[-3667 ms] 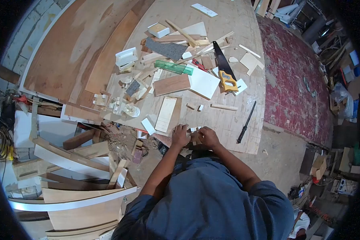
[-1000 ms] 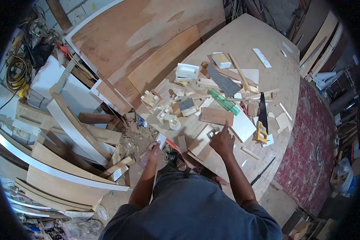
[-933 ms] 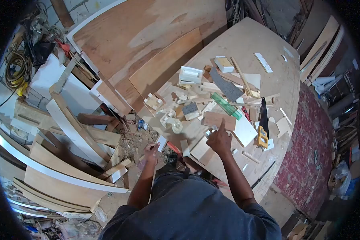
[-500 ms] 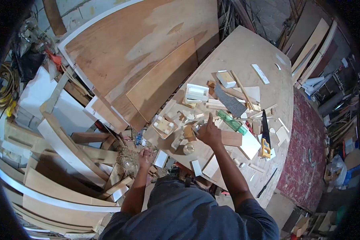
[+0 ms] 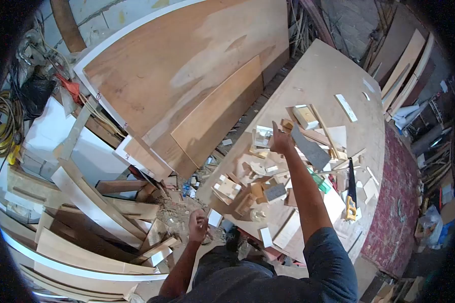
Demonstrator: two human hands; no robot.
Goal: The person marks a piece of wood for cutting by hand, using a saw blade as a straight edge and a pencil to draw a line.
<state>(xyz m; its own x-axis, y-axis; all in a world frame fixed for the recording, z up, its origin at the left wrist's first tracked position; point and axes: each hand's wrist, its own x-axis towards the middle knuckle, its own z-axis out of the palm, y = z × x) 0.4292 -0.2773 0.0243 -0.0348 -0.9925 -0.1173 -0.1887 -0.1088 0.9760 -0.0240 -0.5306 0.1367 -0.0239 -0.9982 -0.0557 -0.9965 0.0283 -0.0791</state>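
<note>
My right hand (image 5: 282, 141) reaches over the worktable (image 5: 308, 76), one finger stretched out and the others partly bent. It is right at the edge of a small white open box (image 5: 262, 135) and overlaps it in this view. Below my left side, my left hand (image 5: 198, 226) hangs off the table's near edge, fingers loosely curled and apart with nothing in them. Close to the right hand are a dark grey strip (image 5: 311, 148) and a wood block with a white side (image 5: 305, 117). Nearer to me lie a grey-faced block (image 5: 275, 192) and a small pale wooden piece (image 5: 227, 188).
A handsaw (image 5: 351, 194) with a yellow handle lies at the table's right, with a green clear object (image 5: 322, 183) near it. Large plywood sheets (image 5: 187, 76) lean at the left. Curved boards (image 5: 91, 202) are stacked lower left. Debris covers the floor between.
My right hand has moved away from me to the white box, off the nearer blocks. The left hand's fingers have loosened. The whole view has shifted slightly.
</note>
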